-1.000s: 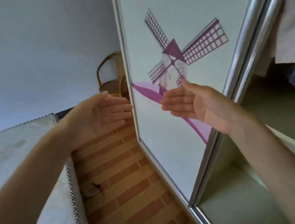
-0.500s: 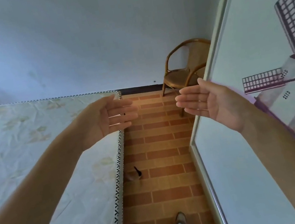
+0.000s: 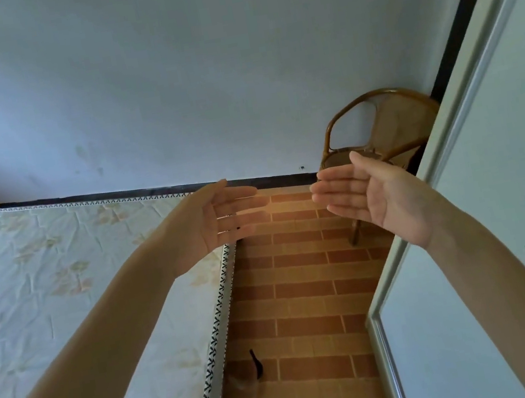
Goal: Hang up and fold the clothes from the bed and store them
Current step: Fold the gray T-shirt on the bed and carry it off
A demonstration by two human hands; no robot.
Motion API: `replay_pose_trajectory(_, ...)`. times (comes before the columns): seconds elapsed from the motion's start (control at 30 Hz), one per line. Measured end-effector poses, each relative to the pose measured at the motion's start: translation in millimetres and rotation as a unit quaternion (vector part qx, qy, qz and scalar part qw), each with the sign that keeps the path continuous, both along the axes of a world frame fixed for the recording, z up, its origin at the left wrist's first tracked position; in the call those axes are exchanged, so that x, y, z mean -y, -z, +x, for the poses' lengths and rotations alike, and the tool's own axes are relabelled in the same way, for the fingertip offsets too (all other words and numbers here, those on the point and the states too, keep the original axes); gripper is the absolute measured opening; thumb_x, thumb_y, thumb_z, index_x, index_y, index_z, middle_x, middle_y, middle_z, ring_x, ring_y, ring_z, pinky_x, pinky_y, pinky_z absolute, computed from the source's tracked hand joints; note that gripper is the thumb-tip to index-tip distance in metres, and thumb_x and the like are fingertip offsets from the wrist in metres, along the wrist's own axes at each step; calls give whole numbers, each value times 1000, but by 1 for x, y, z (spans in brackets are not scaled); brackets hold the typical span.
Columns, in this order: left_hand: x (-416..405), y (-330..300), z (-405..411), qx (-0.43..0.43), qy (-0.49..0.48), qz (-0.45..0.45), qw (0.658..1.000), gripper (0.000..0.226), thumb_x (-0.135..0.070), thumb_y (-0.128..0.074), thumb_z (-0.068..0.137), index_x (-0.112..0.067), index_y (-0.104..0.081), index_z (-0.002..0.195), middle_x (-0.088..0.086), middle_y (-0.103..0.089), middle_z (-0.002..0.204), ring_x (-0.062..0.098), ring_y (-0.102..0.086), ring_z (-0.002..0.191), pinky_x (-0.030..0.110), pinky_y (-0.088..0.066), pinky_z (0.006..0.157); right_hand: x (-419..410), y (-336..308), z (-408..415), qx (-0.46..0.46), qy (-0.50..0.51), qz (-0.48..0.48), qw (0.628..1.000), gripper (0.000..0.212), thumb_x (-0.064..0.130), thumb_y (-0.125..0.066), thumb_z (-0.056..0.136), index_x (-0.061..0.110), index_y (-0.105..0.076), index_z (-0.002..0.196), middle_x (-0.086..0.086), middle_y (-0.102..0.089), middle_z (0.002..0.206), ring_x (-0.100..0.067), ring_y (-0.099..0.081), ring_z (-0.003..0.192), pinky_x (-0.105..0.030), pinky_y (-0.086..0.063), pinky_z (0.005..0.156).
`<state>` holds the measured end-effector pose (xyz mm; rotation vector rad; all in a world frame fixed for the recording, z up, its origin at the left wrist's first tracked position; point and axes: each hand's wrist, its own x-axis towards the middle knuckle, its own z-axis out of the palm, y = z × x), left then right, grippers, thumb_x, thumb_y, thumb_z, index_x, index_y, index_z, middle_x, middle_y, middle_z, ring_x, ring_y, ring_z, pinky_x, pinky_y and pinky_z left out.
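My left hand (image 3: 219, 220) and my right hand (image 3: 379, 196) are both raised in front of me, palms facing each other, fingers straight, holding nothing. The bed (image 3: 63, 301) lies at the left with a pale floral mattress and a black-and-white patterned edge. No clothes show on the part of the bed in view. The wardrobe's sliding door (image 3: 503, 193) with a purple windmill print stands at the right, behind my right forearm.
A strip of brick-patterned floor (image 3: 305, 296) runs between bed and wardrobe. A rattan chair (image 3: 381, 130) stands in the far corner by the wall. A small dark object (image 3: 256, 366) lies on the floor beside the bed.
The view has swung left from the open wardrobe toward the bed and far wall. Both hands stay raised and empty, keeping the same palms-facing pose.
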<state>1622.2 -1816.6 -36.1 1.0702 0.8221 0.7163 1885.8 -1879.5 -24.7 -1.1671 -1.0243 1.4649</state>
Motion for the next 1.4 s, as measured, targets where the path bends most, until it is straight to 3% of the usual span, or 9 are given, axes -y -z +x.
replay_pose_trajectory(0.27,-98,18,2,-18,-15,-11,1000,49,-37,-35,101,-5,-58,129,13,-65,127,30,-61,119,45,-47,103,-112,6,13,-9,-26,-21,999,48,40,-35,103,6,-64,121,-12,-72,116,-25,-69,109,-40,-51,101)
replay_pose_trajectory(1.0,-487,20,4,-26,-27,-17,999,45,-34,-34,101,-6,-61,123,12,-68,122,28,-65,114,44,-49,97,-501,13,16,6,-24,-18,1000,46,39,-36,104,7,-64,120,-10,-72,116,-24,-69,108,-31,-56,91)
replay_pose_trajectory(1.4,-714,27,72,-9,-82,-15,996,45,-32,-33,104,-3,-59,126,13,-67,123,31,-64,114,41,-53,95,-752,20,98,15,-55,-18,998,46,39,-36,104,6,-65,119,-10,-72,115,-23,-69,108,-30,-57,91)
